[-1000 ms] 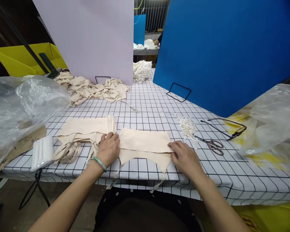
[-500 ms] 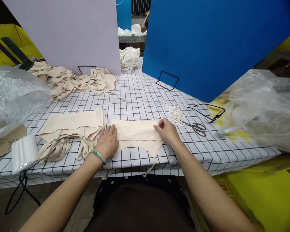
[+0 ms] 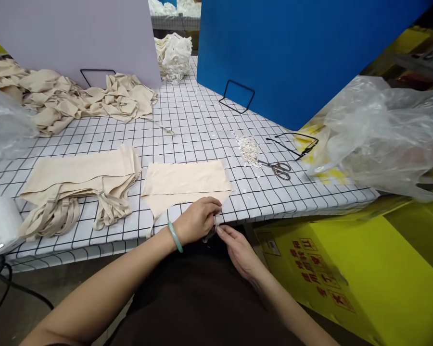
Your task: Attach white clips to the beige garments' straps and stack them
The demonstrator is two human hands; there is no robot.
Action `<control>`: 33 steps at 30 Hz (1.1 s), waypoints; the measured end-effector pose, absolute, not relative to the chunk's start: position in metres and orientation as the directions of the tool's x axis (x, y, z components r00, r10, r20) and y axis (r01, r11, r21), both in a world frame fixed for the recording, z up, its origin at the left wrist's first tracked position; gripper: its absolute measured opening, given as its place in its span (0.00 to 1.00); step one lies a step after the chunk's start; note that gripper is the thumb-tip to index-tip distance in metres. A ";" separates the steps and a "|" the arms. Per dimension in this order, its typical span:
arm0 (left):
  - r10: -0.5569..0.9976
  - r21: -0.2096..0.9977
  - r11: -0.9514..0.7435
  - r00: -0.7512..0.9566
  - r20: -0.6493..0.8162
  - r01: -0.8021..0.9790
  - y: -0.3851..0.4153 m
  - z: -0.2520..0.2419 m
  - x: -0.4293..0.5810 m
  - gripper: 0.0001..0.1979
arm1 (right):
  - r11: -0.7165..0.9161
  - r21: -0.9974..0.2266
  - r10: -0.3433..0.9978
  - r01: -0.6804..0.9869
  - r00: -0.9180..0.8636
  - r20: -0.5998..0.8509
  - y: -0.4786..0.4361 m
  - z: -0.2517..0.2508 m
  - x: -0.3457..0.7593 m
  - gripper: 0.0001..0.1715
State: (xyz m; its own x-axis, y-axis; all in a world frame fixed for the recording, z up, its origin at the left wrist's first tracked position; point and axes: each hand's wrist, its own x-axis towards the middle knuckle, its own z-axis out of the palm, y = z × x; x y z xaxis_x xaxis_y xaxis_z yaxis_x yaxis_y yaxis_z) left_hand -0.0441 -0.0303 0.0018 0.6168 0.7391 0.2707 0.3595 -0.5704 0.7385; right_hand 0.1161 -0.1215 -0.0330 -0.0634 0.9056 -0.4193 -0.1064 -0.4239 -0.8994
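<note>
A beige strappy top [image 3: 187, 179] lies flat on the checked tablecloth, its straps toward the table's front edge. My left hand [image 3: 198, 220], a green bangle on its wrist, is closed in a pinch at the top's right-hand strap [image 3: 217, 220]. Just below it, at the table edge, my right hand [image 3: 240, 249] pinches the same pale strap between thumb and fingers. Part of the strap is hidden by my fingers. To the left lies a neat stack of similar beige tops [image 3: 82, 168], their straps bunched at the front.
Scissors [image 3: 282, 170] lie beside a heap of small white bits [image 3: 248, 150], with black-framed glasses [image 3: 298, 144] behind. A loose beige garment pile [image 3: 75, 98] is at back left. Blue [image 3: 274, 57] and lilac boards [image 3: 94, 33] stand behind; a yellow box [image 3: 346, 269] is below right.
Both hands have left the top's body and come together at its right strap near the table edge. The view has tilted down and shifted right.
</note>
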 end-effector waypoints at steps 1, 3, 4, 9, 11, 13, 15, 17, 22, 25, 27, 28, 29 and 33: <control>0.749 0.749 -0.553 0.611 0.255 0.365 -0.032 0.000 -0.044 0.16 | -0.419 -0.897 0.908 -0.139 -0.057 -0.415 -0.122 -0.034 0.117 0.20; 0.757 0.756 -0.546 0.600 0.259 0.362 -0.035 -0.002 -0.045 0.17 | -0.402 -0.910 0.915 -0.099 -0.055 -0.399 -0.125 -0.028 0.125 0.20; 0.757 0.754 -0.549 0.597 0.266 0.360 -0.036 -0.004 -0.046 0.18 | -0.395 -0.918 0.918 -0.045 -0.060 -0.392 -0.129 -0.023 0.130 0.20; 0.759 0.742 -0.557 0.593 0.271 0.373 -0.038 -0.005 -0.047 0.18 | -0.285 -0.908 0.954 0.306 0.000 -0.300 -0.159 0.000 0.153 0.24; 0.759 0.742 -0.556 0.593 0.270 0.374 -0.038 -0.006 -0.047 0.17 | -0.168 -0.892 0.979 0.419 -0.032 -0.200 -0.170 0.011 0.158 0.23; 0.756 0.739 -0.564 0.592 0.281 0.369 -0.039 -0.007 -0.047 0.15 | -0.045 -0.883 0.979 0.466 -0.157 -0.133 -0.176 0.025 0.163 0.14; 0.740 0.723 -0.591 0.596 0.311 0.356 -0.040 -0.010 -0.046 0.13 | 0.038 -0.901 0.944 0.433 -0.312 -0.110 -0.177 0.043 0.168 0.10; 0.712 0.687 -0.637 0.610 0.349 0.350 -0.042 -0.013 -0.045 0.11 | 0.094 -0.919 0.907 0.383 -0.413 -0.079 -0.173 0.062 0.173 0.14; 0.679 0.604 -0.699 0.621 0.392 0.383 -0.046 -0.018 -0.042 0.11 | 0.164 -0.925 0.942 0.343 -0.334 0.043 -0.143 0.088 0.178 0.19; 0.679 0.590 -0.704 0.619 0.395 0.395 -0.047 -0.019 -0.040 0.11 | 0.156 -0.953 0.985 0.258 -0.107 0.132 -0.114 0.088 0.171 0.10; 0.683 0.592 -0.701 0.613 0.397 0.398 -0.047 -0.018 -0.040 0.11 | 0.199 -0.953 0.978 0.230 0.012 0.207 -0.093 0.087 0.162 0.08; 0.688 0.598 -0.696 0.608 0.396 0.398 -0.048 -0.018 -0.040 0.11 | 0.220 -0.953 0.971 0.209 0.047 0.235 -0.083 0.087 0.157 0.08; 0.693 0.604 -0.690 0.604 0.394 0.398 -0.048 -0.018 -0.040 0.11 | 0.224 -0.960 0.969 0.165 0.071 0.238 -0.074 0.087 0.151 0.08; 0.701 0.634 -0.669 0.613 0.365 0.388 -0.050 -0.018 -0.041 0.11 | 0.046 -0.990 0.997 -0.136 0.071 0.036 -0.055 0.089 0.132 0.12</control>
State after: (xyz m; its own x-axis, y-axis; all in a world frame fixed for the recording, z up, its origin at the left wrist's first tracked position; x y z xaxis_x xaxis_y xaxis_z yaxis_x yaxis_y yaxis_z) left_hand -0.0406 -0.0499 -0.0182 0.6125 0.7010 0.3652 0.3876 -0.6691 0.6341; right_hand 0.1320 -0.0546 0.0893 0.0706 0.9968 0.0363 -0.1360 0.0457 -0.9896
